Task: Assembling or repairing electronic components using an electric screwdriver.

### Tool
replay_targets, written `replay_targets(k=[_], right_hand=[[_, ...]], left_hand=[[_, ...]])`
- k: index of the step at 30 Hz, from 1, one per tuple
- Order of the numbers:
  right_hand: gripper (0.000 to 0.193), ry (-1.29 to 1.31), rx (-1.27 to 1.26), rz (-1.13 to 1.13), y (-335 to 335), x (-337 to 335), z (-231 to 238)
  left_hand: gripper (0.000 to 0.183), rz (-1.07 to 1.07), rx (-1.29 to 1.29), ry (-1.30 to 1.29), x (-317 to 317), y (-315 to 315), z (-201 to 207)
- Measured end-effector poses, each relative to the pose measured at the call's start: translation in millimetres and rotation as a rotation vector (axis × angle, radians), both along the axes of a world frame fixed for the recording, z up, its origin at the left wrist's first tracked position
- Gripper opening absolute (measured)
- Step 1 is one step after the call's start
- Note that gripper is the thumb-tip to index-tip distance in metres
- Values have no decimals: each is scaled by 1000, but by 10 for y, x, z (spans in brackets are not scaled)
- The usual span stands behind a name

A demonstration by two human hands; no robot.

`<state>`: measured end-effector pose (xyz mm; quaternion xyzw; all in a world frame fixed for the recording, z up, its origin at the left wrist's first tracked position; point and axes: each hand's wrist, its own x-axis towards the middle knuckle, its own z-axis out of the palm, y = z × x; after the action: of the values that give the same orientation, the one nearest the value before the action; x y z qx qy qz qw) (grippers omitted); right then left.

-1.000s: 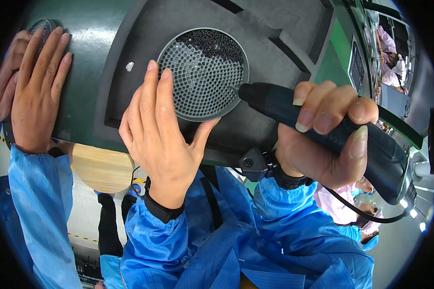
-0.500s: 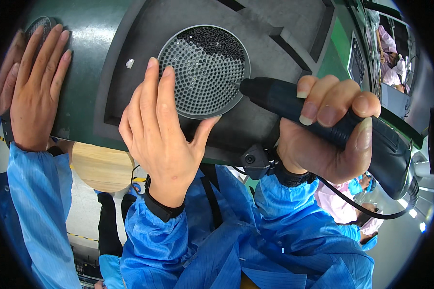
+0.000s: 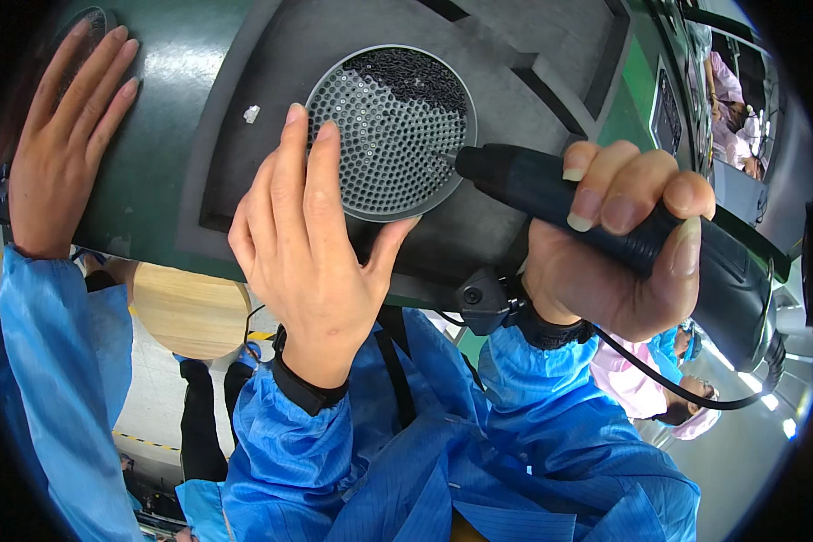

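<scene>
A round grey tray [image 3: 397, 172] pitted with many small holes rests in a dark foam bed. Small black screws [image 3: 406, 74] are heaped along its far side, and a few shiny bits sit among the holes. My left hand [image 3: 312, 244] holds the tray at its near left rim, with two fingertips on the left edge and the thumb at the near edge. A black electric screwdriver [image 3: 596, 203] is gripped in my right hand [image 3: 637, 203], fingers wrapped round its body. Its thin bit points left over the tray's right rim; whether it touches a screw I cannot tell.
At left, a co-worker's hand [image 3: 72, 154] covers part of another round tray [image 3: 86, 36] on the green tabletop [image 3: 167, 135]. A white scrap [image 3: 251, 114] lies on the foam [image 3: 244, 163]. A black cable [image 3: 659, 384] trails from the screwdriver. A wooden stool [image 3: 190, 312] stands below the table.
My hands, the tray and the screwdriver keep their places relative to each other, while the view shifts slightly. At left, the co-worker's hand moves a little, and their other hand drops out of sight.
</scene>
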<state>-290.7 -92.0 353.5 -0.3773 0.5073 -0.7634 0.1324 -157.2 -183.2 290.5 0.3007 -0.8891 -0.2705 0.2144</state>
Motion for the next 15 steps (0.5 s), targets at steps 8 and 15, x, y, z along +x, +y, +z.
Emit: replay_targets(k=[8, 15], right_hand=[[35, 142, 32, -92, -32, 85, 7], [30, -164, -163, -106, 218, 72, 158]], left_hand=[[75, 14, -18, 30, -36, 44, 2], [79, 8, 15, 35, 88, 64, -1]])
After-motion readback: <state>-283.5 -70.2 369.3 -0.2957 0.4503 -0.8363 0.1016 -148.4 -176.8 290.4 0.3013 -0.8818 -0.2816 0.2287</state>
